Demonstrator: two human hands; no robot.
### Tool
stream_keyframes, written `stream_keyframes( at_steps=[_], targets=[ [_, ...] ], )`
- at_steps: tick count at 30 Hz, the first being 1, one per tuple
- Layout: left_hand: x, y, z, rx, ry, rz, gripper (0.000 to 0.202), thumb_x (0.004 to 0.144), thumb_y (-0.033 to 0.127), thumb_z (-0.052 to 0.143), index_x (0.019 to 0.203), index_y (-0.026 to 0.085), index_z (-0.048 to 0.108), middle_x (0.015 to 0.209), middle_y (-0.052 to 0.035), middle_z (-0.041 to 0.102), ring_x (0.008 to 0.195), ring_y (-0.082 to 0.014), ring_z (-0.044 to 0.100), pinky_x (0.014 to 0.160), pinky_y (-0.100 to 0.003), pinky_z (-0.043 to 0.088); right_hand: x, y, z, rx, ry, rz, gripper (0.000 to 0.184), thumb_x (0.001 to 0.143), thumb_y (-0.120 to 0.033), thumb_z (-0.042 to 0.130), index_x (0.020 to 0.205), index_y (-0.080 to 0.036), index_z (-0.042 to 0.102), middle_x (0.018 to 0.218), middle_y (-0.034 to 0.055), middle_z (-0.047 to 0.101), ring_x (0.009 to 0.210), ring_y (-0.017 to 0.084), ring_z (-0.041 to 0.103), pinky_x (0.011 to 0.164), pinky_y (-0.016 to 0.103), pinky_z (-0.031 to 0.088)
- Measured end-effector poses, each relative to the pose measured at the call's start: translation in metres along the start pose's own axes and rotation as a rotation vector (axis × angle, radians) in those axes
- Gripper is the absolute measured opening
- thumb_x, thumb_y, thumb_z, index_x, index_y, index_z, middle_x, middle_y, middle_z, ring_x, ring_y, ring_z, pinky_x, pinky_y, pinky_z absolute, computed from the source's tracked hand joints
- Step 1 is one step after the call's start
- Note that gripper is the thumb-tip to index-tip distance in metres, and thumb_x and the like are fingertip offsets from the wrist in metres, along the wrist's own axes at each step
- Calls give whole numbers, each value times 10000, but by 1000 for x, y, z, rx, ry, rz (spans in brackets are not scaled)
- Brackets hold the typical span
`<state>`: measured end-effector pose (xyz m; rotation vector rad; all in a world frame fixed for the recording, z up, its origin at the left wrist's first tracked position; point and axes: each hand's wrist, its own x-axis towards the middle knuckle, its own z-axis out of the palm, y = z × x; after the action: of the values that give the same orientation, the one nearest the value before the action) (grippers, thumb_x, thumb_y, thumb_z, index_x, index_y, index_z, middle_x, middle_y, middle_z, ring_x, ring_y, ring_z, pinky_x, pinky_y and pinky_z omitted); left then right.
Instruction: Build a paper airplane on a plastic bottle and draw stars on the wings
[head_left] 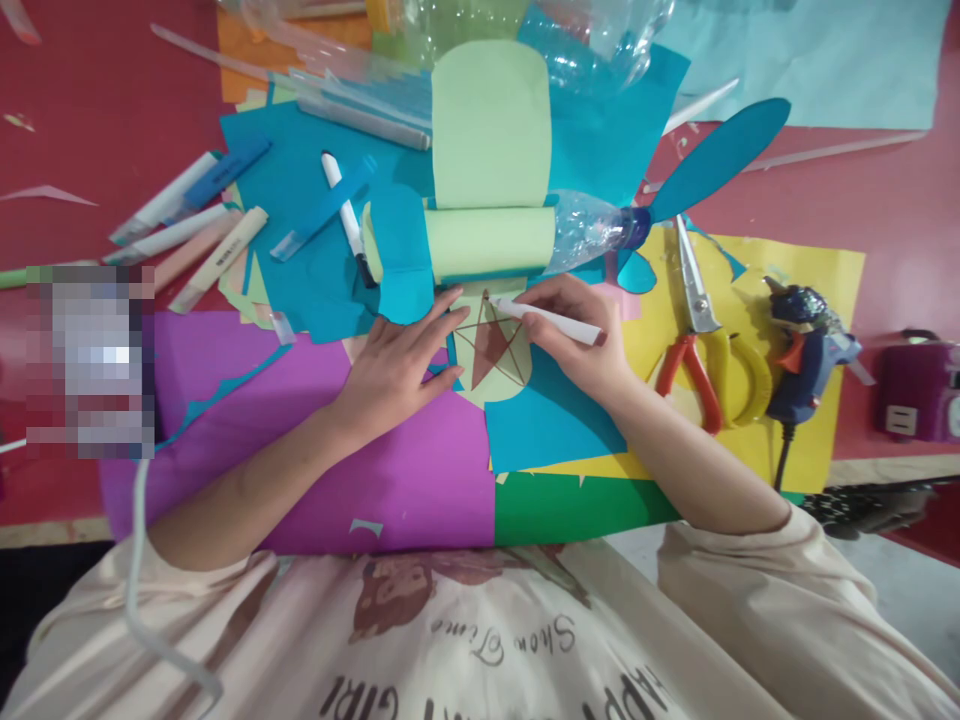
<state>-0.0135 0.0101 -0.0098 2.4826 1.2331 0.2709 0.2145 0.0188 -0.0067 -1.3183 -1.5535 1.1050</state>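
Observation:
A plastic bottle plane lies on the red table, wrapped in light green and blue paper, with a blue propeller at its cap. On its near green wing a brown star is drawn, partly filled in. My right hand is closed round a white marker, whose tip touches the top of the star. My left hand lies flat with fingers spread, pressing on the paper just left of the star.
Red-handled scissors and a blue glue gun lie on yellow paper at the right. Several markers sit at the left. Purple, green and blue sheets cover the near table. A purple box stands far right.

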Motion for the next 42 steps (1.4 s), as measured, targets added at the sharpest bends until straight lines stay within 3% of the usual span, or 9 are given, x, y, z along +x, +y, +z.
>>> stream_keyframes(
  at_steps=[10,18,26,42],
  targets=[
    [0,-1,1,16,-10,-8,458,970,358,435,1394,188,412,1477,-121,421,1337,-285,429,1039,-417,391,0,-2,1,-11,10,12,214,790,-424,630,794,-214,592,602,-23,577,500,105,486,469,256,349],
    [1,0,0,15,6,18,443,970,335,443,1376,158,432,1469,-137,429,1334,-296,430,1038,-425,400,0,-3,1,-9,4,-4,141,788,-340,617,804,-201,602,640,-18,610,510,96,499,471,243,354],
    [1,1,-1,-5,-12,-14,446,962,341,452,1383,195,432,1477,-115,423,1341,-300,421,1037,-435,401,1,-4,1,-21,12,-6,147,793,-343,609,815,-198,607,618,-22,603,509,95,497,471,238,360],
    [1,0,-1,4,-25,-13,453,961,336,449,1380,167,431,1475,-130,422,1343,-295,420,1060,-427,388,1,-4,1,-19,-27,-1,149,796,-333,603,760,-191,571,611,-21,581,494,81,462,453,228,329]
  ],
)
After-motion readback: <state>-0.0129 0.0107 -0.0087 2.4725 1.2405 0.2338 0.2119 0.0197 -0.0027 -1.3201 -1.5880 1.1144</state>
